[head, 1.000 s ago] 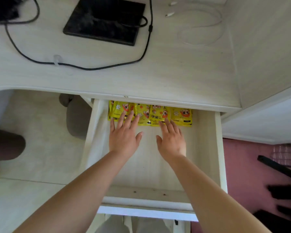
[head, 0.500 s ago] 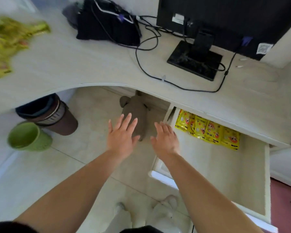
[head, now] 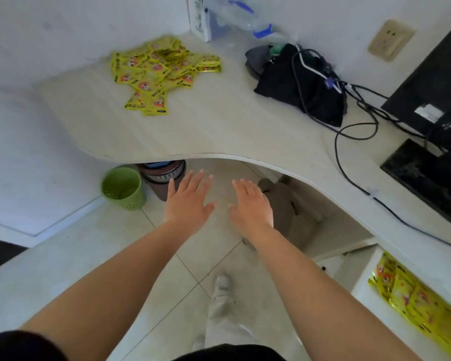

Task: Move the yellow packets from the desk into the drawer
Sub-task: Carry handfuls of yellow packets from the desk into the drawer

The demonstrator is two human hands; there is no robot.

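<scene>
A loose pile of yellow packets (head: 158, 74) lies on the pale desk (head: 219, 126) at the far left. More yellow packets (head: 412, 295) lie in a row inside the open white drawer (head: 365, 272) at the lower right. My left hand (head: 188, 201) and my right hand (head: 250, 204) hover side by side over the floor in front of the desk's curved edge, palms down, fingers straight, holding nothing. Both are well short of the pile.
A black bag (head: 300, 87) with cables sits on the desk's middle back. A monitor (head: 438, 100) and its base (head: 425, 178) stand at the right. Under the desk are a green bin (head: 123, 188), a brown bin (head: 164, 173) and a grey stool (head: 284, 204).
My hands have left the packets in the drawer and swung left, empty. The view has turned left, bringing the pile on the desk into sight and the drawer to the lower right corner.
</scene>
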